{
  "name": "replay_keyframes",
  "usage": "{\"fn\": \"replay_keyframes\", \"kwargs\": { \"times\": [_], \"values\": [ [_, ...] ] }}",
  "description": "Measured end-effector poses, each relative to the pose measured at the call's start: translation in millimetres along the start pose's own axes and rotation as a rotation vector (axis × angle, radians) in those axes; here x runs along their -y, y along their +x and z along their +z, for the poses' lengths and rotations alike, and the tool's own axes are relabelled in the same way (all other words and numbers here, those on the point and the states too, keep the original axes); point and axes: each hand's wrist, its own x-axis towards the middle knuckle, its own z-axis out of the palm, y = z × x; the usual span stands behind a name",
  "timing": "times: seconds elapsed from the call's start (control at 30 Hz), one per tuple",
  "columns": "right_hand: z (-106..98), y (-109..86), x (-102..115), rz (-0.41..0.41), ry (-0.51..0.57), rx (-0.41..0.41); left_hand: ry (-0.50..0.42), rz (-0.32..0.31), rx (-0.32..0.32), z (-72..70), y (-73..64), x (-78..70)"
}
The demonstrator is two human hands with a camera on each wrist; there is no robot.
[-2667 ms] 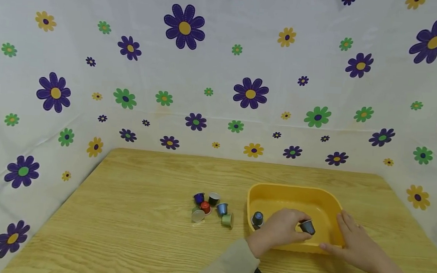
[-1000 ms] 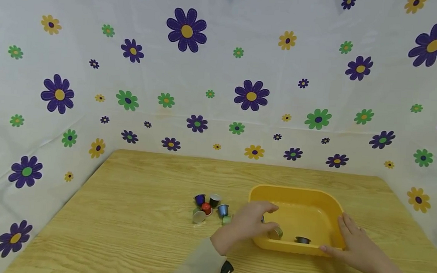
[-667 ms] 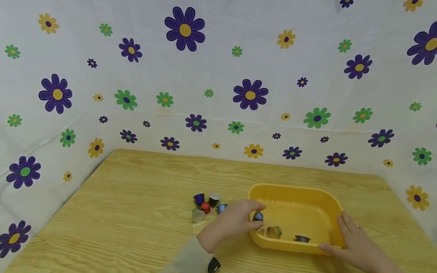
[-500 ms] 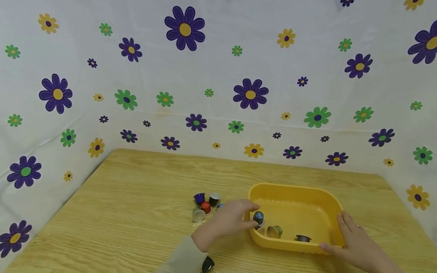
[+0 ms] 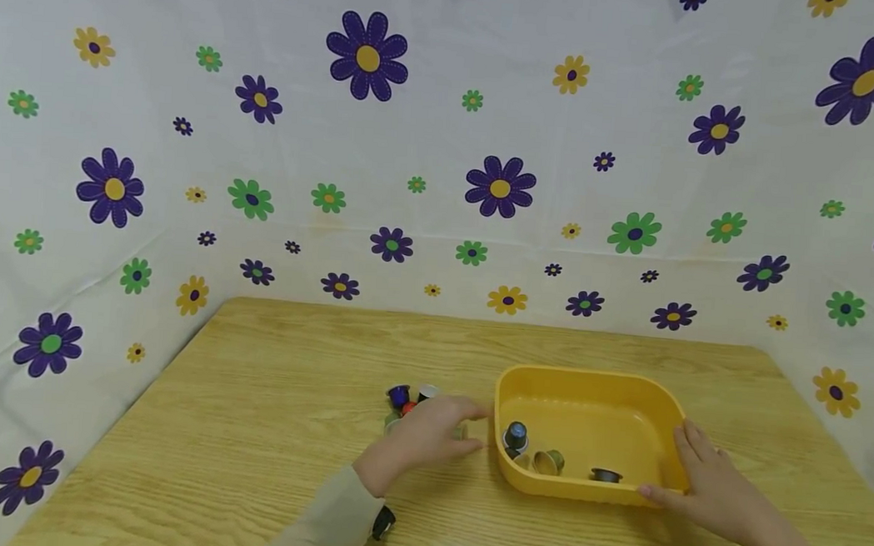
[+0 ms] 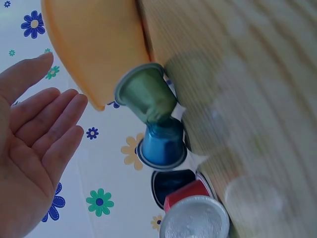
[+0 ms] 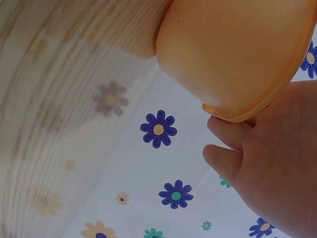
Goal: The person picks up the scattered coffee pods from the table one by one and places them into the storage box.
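Note:
My left hand (image 5: 431,431) is left of the yellow tub (image 5: 588,387), its fingers relaxed and holding nothing. It covers part of a pile of coffee capsules on the table. In the left wrist view a green capsule (image 6: 148,96) leans by a blue one, with a red capsule (image 6: 185,193) and a silver-lidded capsule (image 6: 195,218) further along. A dark blue capsule (image 5: 398,396) shows beyond the hand in the head view. My right hand (image 5: 717,490) rests on the tub's near right corner, fingers at the side rim and thumb at the front rim.
Inside the tub, a blue-topped capsule (image 5: 516,434) is at the left end. A greenish capsule (image 5: 548,462) and a dark capsule (image 5: 606,475) lie along the near wall. A flowered cloth (image 5: 303,131) surrounds the wooden table (image 5: 289,356).
My left hand has let go of the dark capsule, which now lies in the tub. That hand has moved left, out of the tub to the pile. The right hand has stayed put.

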Motion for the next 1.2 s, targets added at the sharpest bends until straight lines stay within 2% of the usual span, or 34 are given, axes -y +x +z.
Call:
{"fn": "replay_keyframes", "kwargs": {
  "times": [0.43, 0.6, 0.83, 1.2],
  "values": [
    [-1, -0.4, -1, -0.005, -0.013, -0.003, 0.022, -0.072, 0.088, -0.8, 2.7, 10.8],
    [0, -1.2, -1, -0.020, -0.005, -0.009, 0.030, -0.069, 0.100, 2.5, 5.1, 14.1],
    [0, -2.1, 0, -0.024, -0.002, -0.010, 0.054, -0.027, 0.130, 7.3, 8.1, 19.0],
    [1, -1.9, 0, -0.020, -0.006, -0.006, 0.076, -0.087, 0.213, 7.7, 7.9, 18.6]
  ]
}}
